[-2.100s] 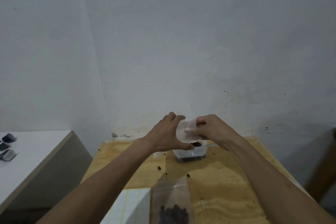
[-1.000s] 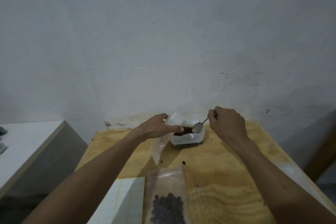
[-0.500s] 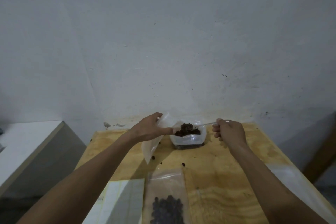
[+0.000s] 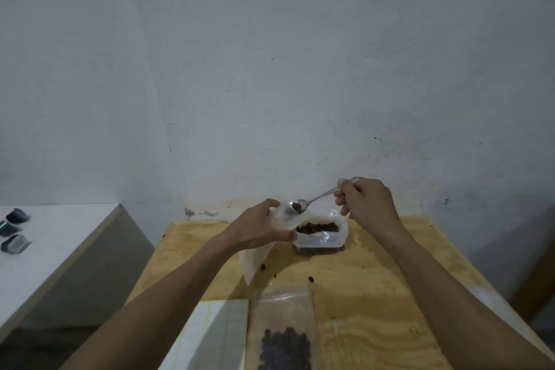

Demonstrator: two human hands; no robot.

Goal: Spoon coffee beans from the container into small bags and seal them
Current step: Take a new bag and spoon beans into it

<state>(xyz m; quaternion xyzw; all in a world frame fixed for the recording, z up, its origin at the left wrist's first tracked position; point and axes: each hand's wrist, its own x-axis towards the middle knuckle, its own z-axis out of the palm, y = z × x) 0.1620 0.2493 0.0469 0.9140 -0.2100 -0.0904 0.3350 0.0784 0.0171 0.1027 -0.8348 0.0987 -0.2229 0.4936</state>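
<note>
Fingers of right hand (image 4: 368, 204) pinch spoon (image 4: 312, 201) w/ beans at mouth of bag (image 4: 258, 249), gripped by left hand (image 4: 258, 230), frame center.

Scuffed white wall (image 4: 270, 69), plywood table (image 4: 375, 294), white side counter (image 4: 54, 243)

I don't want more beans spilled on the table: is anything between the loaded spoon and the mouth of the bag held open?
Nothing visible. The spoon, held by the right hand, has its bowl of beans right at the open mouth of the small bag that the left hand grips; the container sits just beyond.
</note>
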